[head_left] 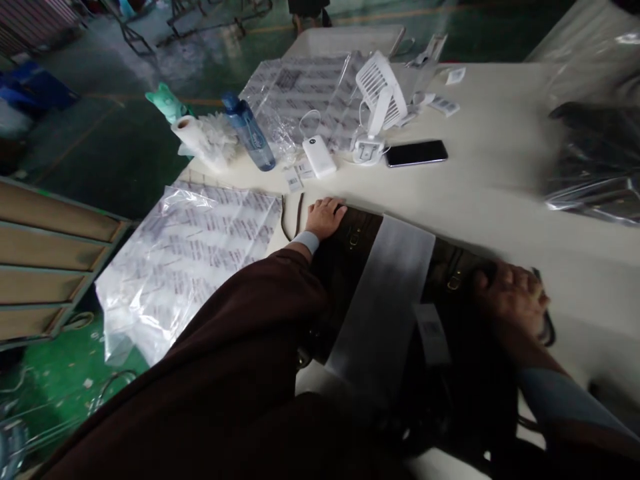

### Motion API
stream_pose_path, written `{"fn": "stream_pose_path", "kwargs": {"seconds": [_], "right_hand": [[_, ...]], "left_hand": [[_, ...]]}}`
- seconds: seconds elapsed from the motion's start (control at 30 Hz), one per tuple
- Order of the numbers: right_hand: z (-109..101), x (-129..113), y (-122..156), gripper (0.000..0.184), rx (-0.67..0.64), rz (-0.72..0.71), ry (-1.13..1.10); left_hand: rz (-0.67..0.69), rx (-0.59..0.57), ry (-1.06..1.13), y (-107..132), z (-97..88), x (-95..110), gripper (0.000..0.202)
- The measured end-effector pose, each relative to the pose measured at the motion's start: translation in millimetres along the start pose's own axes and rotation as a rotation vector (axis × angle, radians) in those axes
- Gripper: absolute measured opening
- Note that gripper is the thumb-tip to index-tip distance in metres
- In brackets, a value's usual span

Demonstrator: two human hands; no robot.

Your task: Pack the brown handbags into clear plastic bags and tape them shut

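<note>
A dark brown bag with brass-coloured buckles lies on the white table in front of me. A translucent whitish wrapping strip runs across its middle, and a white tag lies on its lower part. My left hand rests on the bag's far left corner, fingers laid out over the edge and thumb apart. On the bag's right end lies my right hand, smeared by motion, so its finger closure is unclear. A dark strap shows beside it. My sleeve and the shadow hide much of the bag's near side.
Printed clear plastic bags lie left, overhanging the table. Toward the back are a blue bottle, a tissue roll, a white power bank, a small fan and a phone. Plastic-wrapped dark goods sit right.
</note>
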State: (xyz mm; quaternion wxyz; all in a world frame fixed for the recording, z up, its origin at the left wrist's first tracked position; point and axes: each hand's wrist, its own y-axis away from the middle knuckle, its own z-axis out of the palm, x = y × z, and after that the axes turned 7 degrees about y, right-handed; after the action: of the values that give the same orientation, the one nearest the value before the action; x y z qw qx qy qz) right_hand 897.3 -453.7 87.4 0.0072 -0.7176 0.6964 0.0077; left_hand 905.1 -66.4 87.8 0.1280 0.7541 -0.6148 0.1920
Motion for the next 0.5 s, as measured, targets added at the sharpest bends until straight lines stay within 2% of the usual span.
{"fn": "stream_pose_path", "kwargs": {"seconds": [0.13, 0.23, 0.33, 0.4, 0.5], "right_hand": [[-14.1, -7.0, 5.2, 0.057, 0.02, -0.011, -0.021], [-42.0, -17.5, 25.3, 0.061, 0.151, -0.021, 0.016], [-70.4, -35.2, 73.0, 0.066, 0.282, -0.084, 0.033], [-79.1, -46.7, 116.0, 0.064, 0.215, -0.195, 0.015], [-73.7, -52.8, 173.0, 0.053, 0.089, -0.382, -0.013]], "left_hand": [[-0.101, -0.04, 0.038, 31.9, -7.5, -1.0, 0.057], [-0.132, -0.107, 0.031, 66.2, -17.6, -7.3, 0.065], [-0.153, -0.145, 0.043, 98.8, -36.3, -12.6, 0.062], [-0.163, -0.127, 0.063, 125.9, -54.5, -11.5, 0.056], [-0.082, -0.054, 0.118, 186.9, -82.5, -3.9, 0.045]]}}
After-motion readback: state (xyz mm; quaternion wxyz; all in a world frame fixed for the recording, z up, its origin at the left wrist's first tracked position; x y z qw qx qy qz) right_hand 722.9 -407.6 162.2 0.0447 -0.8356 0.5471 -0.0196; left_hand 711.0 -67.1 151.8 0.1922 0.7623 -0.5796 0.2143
